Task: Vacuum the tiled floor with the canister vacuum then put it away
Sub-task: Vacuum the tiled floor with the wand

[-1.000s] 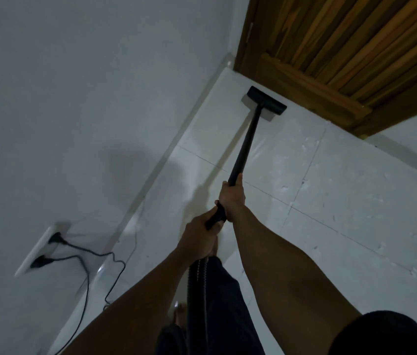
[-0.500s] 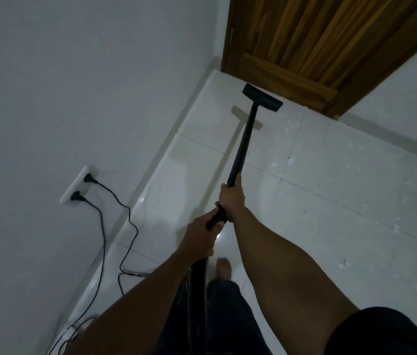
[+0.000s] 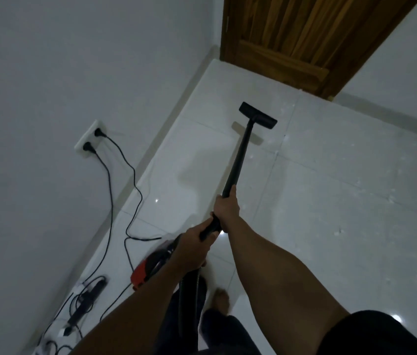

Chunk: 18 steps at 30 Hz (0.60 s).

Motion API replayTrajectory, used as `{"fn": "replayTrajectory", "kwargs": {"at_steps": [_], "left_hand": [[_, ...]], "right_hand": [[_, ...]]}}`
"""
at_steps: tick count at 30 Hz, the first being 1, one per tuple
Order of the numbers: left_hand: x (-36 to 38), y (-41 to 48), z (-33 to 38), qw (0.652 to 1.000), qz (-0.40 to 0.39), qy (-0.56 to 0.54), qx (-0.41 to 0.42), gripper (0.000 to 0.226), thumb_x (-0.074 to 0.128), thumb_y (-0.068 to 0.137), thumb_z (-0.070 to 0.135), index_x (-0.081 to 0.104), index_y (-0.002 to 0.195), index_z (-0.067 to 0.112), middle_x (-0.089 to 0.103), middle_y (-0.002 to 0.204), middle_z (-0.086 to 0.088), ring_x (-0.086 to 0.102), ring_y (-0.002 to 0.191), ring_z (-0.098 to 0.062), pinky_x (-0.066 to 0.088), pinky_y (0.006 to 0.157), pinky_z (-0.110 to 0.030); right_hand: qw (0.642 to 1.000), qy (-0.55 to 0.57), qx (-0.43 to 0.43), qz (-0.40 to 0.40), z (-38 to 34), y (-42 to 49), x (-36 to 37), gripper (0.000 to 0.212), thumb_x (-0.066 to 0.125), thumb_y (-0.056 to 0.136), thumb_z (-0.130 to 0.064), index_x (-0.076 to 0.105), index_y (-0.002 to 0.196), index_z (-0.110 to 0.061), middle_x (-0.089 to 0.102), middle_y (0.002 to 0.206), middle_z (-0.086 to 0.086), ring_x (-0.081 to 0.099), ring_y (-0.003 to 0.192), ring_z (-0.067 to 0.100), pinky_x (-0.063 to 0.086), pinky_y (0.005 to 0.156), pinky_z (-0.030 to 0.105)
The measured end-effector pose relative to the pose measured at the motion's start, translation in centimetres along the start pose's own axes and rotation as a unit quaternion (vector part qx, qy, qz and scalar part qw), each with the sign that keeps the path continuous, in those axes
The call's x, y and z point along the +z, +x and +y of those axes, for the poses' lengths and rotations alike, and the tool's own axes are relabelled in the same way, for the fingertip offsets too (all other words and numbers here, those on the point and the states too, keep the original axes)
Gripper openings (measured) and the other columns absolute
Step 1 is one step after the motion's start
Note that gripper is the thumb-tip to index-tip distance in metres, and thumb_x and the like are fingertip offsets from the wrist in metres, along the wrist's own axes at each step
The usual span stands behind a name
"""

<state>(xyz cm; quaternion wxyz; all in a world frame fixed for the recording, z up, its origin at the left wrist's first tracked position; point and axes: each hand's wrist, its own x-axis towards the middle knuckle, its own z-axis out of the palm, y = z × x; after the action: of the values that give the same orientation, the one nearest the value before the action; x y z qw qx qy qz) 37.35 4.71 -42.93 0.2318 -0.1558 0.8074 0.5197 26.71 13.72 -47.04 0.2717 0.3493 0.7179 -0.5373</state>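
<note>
A black vacuum wand (image 3: 239, 155) runs from my hands out to its flat floor head (image 3: 258, 115), which rests on the white tiled floor (image 3: 330, 201) some way short of the door. My right hand (image 3: 226, 208) grips the wand higher up; my left hand (image 3: 194, 242) holds the handle end where the black hose (image 3: 189, 298) drops down between my legs. The red and black canister (image 3: 148, 267) sits on the floor at my left, partly hidden by my left forearm. White specks lie scattered on the tiles to the right.
A wooden door (image 3: 302, 39) stands at the far end. On the left wall, a double socket (image 3: 91, 139) has two black cords (image 3: 128, 201) trailing to the floor. A power strip (image 3: 87, 301) and tangled cables lie along the wall. My bare foot (image 3: 221, 301) is near the hose.
The floor head has been pulled back from the door toward me. My view has backed away, and the canister and power strip have come into sight at lower left.
</note>
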Motion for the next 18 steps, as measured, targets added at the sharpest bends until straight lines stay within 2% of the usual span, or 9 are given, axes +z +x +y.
{"fn": "replayTrajectory", "kwargs": {"at_steps": [3, 5, 7, 9, 11, 13, 16, 18], "left_hand": [[1.2, -5.0, -2.2, 1.000, -0.007, -0.005, -0.009, 0.037, 0.057, 0.100, 0.023, 0.057, 0.137, 0.018, 0.061, 0.069, -0.006, 0.057, 0.059, -0.015, 0.051, 0.053, -0.026], [1.5, -8.2, -3.6, 1.000, -0.004, 0.006, -0.017, 0.038, 0.057, 0.100, 0.024, 0.057, 0.138, 0.016, 0.061, 0.070, -0.005, 0.056, 0.059, -0.013, 0.049, 0.053, -0.021], [1.6, -10.8, -4.8, 0.999, -0.015, -0.019, -0.030, 0.042, 0.056, 0.101, 0.025, 0.052, 0.142, 0.021, 0.058, 0.069, -0.007, 0.053, 0.052, -0.012, 0.048, 0.048, -0.019], [1.5, -13.3, -6.2, 0.998, -0.031, -0.040, -0.035, 0.047, 0.056, 0.101, 0.025, 0.044, 0.147, 0.027, 0.055, 0.065, -0.007, 0.049, 0.044, -0.008, 0.047, 0.045, -0.021], [1.2, -15.7, -8.2, 0.998, -0.038, -0.043, -0.037, 0.050, 0.057, 0.101, 0.025, 0.042, 0.149, 0.027, 0.056, 0.062, -0.003, 0.050, 0.041, -0.005, 0.047, 0.046, -0.023], [1.0, -18.3, -10.5, 0.998, -0.039, -0.041, -0.035, 0.051, 0.058, 0.100, 0.026, 0.043, 0.149, 0.025, 0.058, 0.061, -0.001, 0.052, 0.041, -0.004, 0.049, 0.047, -0.025], [0.1, -22.2, -14.2, 0.998, -0.049, -0.029, -0.011, 0.051, 0.059, 0.100, 0.027, 0.044, 0.149, 0.024, 0.061, 0.062, 0.002, 0.053, 0.044, -0.005, 0.049, 0.051, -0.027], [-0.4, -24.7, -16.4, 0.998, -0.058, -0.026, 0.002, 0.050, 0.058, 0.100, 0.028, 0.045, 0.148, 0.024, 0.062, 0.065, -0.001, 0.053, 0.044, -0.004, 0.050, 0.052, -0.028]], "right_hand": [[1.000, 0.001, 0.017, -0.017, 4.4, -3.4, -0.2, 0.069, 0.043, 0.102, -0.024, 0.005, 0.157, -0.042, 0.056, 0.111, 0.006, 0.061, 0.066, 0.021, 0.062, 0.071, 0.042], [0.999, -0.003, 0.027, -0.019, 7.1, -5.7, -0.1, 0.069, 0.043, 0.102, -0.023, 0.005, 0.157, -0.040, 0.055, 0.128, 0.011, 0.059, 0.063, 0.020, 0.059, 0.057, 0.033], [0.999, -0.002, 0.035, -0.019, 9.5, -7.2, 0.3, 0.070, 0.043, 0.102, -0.022, 0.004, 0.157, -0.038, 0.054, 0.133, 0.014, 0.057, 0.058, 0.019, 0.050, 0.044, 0.026], [0.999, 0.005, 0.035, -0.018, 11.9, -9.1, 1.0, 0.073, 0.044, 0.100, -0.021, 0.003, 0.157, -0.039, 0.056, 0.132, 0.016, 0.060, 0.060, 0.022, 0.055, 0.050, 0.031], [0.999, -0.001, 0.038, -0.020, 14.6, -11.0, 2.2, 0.075, 0.045, 0.097, -0.023, 0.003, 0.156, -0.040, 0.058, 0.131, 0.017, 0.067, 0.076, 0.029, 0.061, 0.072, 0.043], [0.999, -0.002, 0.047, -0.022, 17.4, -12.8, 3.6, 0.076, 0.046, 0.096, -0.024, 0.003, 0.156, -0.040, 0.058, 0.130, 0.018, 0.068, 0.091, 0.035, 0.060, 0.080, 0.048], [0.998, 0.027, 0.050, -0.031, 21.0, -16.2, 5.3, 0.080, 0.048, 0.093, -0.022, 0.003, 0.157, -0.038, 0.061, 0.124, 0.015, 0.067, 0.088, 0.034, 0.061, 0.076, 0.044], [0.998, 0.041, 0.039, -0.033, 23.4, -18.6, 6.1, 0.079, 0.050, 0.093, -0.020, 0.007, 0.158, -0.031, 0.059, 0.124, 0.018, 0.064, 0.081, 0.028, 0.058, 0.065, 0.037]]}}
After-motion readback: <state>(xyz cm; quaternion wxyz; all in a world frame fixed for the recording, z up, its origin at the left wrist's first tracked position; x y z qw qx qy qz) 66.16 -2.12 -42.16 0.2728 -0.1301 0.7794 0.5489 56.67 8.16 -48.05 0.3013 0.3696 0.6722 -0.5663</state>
